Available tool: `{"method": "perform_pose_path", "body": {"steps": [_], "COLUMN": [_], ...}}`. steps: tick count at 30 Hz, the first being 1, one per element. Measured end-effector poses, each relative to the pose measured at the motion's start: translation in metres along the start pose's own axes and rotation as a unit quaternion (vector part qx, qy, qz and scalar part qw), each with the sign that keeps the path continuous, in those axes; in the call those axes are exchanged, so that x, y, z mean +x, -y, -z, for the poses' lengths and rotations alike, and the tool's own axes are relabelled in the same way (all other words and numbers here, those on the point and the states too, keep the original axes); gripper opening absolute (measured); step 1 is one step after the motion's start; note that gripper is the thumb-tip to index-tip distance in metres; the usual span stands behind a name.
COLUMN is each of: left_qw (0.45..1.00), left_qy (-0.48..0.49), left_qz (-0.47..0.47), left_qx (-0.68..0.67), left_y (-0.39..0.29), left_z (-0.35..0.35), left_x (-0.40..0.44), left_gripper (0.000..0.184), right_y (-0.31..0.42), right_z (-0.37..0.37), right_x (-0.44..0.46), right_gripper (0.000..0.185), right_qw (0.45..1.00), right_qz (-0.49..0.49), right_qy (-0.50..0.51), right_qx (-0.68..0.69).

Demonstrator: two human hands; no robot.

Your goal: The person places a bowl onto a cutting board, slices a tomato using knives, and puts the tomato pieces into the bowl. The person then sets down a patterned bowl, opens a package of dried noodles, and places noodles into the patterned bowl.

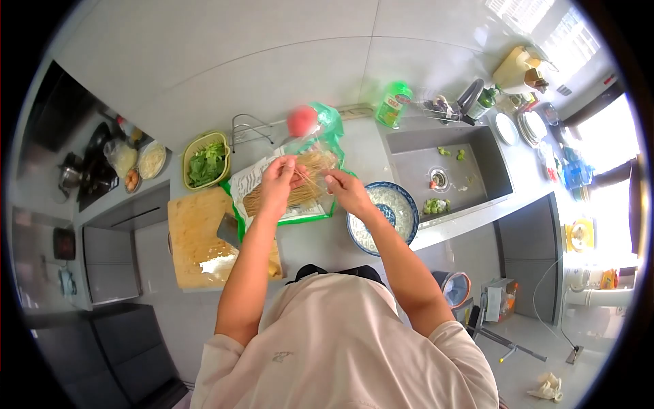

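Note:
A bundle of dry, thin tan noodles (300, 195) lies on a white and green plastic bag (246, 183) on the counter. Over its upper part, my left hand (278, 180) is closed with fingers and thumb together on some strands. To the right, my right hand (346, 191) pinches at the strand ends; its fingertips are partly hidden. A clear wrapper seems to surround the right end of the bundle. Close below my right hand stands a blue-and-white patterned bowl (407, 217). A cleaver blade (229, 230) shows beside my left forearm, at the edge of a wooden cutting board (191, 238).
Left of the bag is a yellow-green basket (187, 178) of leafy greens. Behind it stand a wire rack (252, 128) and a blurred red object (302, 121). The sink (494, 163) at right holds vegetable scraps. A green soap bottle (394, 105) stands behind the counter's middle.

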State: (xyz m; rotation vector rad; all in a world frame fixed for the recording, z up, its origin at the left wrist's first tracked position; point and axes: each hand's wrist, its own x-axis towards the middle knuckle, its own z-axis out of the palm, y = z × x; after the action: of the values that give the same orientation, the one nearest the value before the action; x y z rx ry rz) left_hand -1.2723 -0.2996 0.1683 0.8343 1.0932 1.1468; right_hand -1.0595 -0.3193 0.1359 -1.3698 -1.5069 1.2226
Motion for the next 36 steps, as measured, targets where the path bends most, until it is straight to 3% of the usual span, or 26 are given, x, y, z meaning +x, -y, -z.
{"method": "perform_pose_path", "body": {"steps": [4,8,11,18,21,22,24,27,33,36], "left_qw": [1.000,0.991,0.986,0.977,0.978,0.990,0.992,0.950,0.956,0.961], "left_qy": [0.003,-0.010,0.015,0.075,0.055,0.075,0.115,0.252,0.230,0.210], "left_qz": [-0.017,-0.006,-0.043,-0.037,-0.004,-0.005,-0.007,0.082,0.161,0.166], "left_qx": [0.006,-0.133,-0.159,-0.197,-0.200,-0.118,0.048,0.163,0.083,0.073], "left_y": [0.029,0.063,0.075,0.062,0.061,0.065,0.072,0.072,0.070,0.066], "left_z": [-0.021,-0.030,-0.025,-0.030,-0.045,-0.049,-0.054,-0.065,-0.091,-0.097], "left_x": [0.010,0.018,0.014,0.006,0.006,0.007,0.007,0.004,-0.007,-0.009], "left_gripper": [0.032,0.031,0.029,0.034,0.038,0.037,0.035,0.029,0.026,0.025], "right_y": [0.009,0.007,0.009,0.014,0.019,0.014,0.011,0.004,0.001,0.002], "right_z": [-0.015,-0.031,-0.042,-0.031,0.003,0.014,0.038,0.063,0.075,0.075], "right_x": [0.002,0.005,0.002,0.004,0.008,0.010,0.008,0.001,-0.017,-0.021], "right_gripper": [0.028,0.024,0.023,0.016,0.019,0.020,0.019,0.023,0.031,0.031], "right_qw": [0.995,0.974,0.964,0.965,0.992,0.985,0.977,0.961,0.951,0.965], "right_qz": [0.010,0.031,0.122,0.154,-0.084,-0.105,-0.111,-0.126,-0.106,-0.097], "right_qy": [-0.012,-0.040,-0.077,-0.123,-0.057,-0.066,-0.067,-0.058,-0.127,-0.167], "right_qx": [-0.099,-0.222,-0.223,-0.170,0.080,0.123,0.168,0.239,0.263,0.176]}}
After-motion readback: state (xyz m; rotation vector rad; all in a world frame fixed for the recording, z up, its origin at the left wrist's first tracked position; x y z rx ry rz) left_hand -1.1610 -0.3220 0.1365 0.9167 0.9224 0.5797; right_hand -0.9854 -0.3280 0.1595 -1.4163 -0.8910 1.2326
